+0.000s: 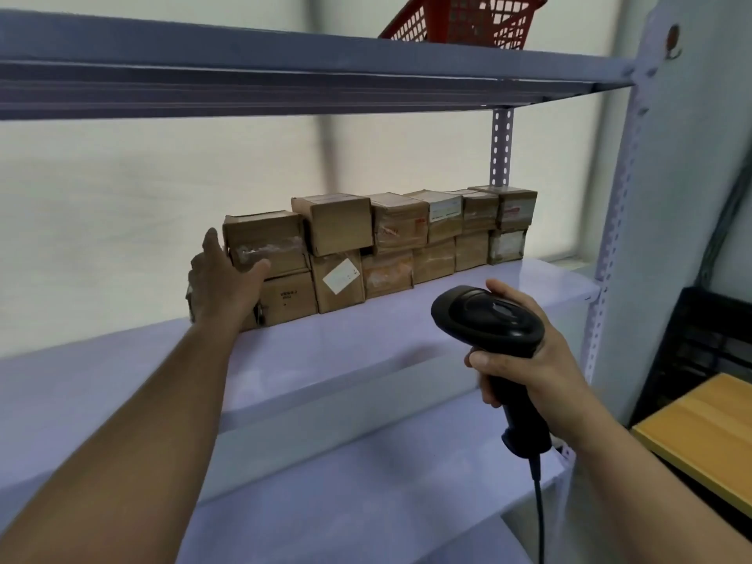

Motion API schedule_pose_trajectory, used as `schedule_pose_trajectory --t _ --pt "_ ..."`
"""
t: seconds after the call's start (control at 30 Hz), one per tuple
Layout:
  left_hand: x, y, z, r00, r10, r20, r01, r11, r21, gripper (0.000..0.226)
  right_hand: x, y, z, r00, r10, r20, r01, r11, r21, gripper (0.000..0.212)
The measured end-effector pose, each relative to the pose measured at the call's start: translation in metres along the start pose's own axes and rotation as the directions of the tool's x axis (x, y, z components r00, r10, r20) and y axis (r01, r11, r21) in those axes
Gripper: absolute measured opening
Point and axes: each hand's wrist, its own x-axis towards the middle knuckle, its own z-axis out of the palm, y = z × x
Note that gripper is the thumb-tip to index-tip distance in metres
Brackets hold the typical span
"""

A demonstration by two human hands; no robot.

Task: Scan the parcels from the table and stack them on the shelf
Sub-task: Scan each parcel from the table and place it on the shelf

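On the middle level of a pale lilac metal shelf [366, 352], brown cardboard parcels [398, 234] stand in a row two high, pushed to the back against a white translucent sheet [162, 197]. The row ends on the right near a perforated rear post [501, 148]. The person's left hand [221, 278] is at the row's left end: its fingers lie straight along the side of the end parcel [264, 242] on the upper layer, and the thumb is spread across that parcel's front, so the hand is flat against it and not curled. The right hand [541, 360] hovers in front of the shelf edge, fingers wrapped firmly round the handle of a black barcode scanner [488, 315], whose head points toward the parcels; its cable [539, 506] hangs down. Above, another shelf board [285, 71] carries a red plastic basket [460, 20]. A lower board [366, 502] shows beneath. Right of the front upright [610, 238] stand a black crate [712, 331] and a yellow wooden tabletop [704, 433] by a grey wall.
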Motion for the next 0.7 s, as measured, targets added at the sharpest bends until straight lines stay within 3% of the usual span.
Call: schedule_pose_trajectory --t 0.1,0.27,0.7 --pt "-0.054 0.019 0.017 0.991 0.118 -0.060 -0.121 0.992 -0.043 0.075 -0.018 -0.002 -0.019 1.000 -0.009 -0.006 0.009 1.000 -0.001 0.082" --pt "-0.157 0.048 0.073 0.936 0.317 0.151 -0.306 0.947 -0.093 0.064 -0.058 -0.004 -0.061 0.999 -0.001 -0.052 0.003 0.999 0.039 0.083" --pt "-0.382 0.160 0.189 0.743 0.467 0.479 -0.404 0.884 -0.235 0.063 -0.201 -0.024 -0.220 0.964 0.042 -0.264 -0.064 0.995 -0.074 0.089"
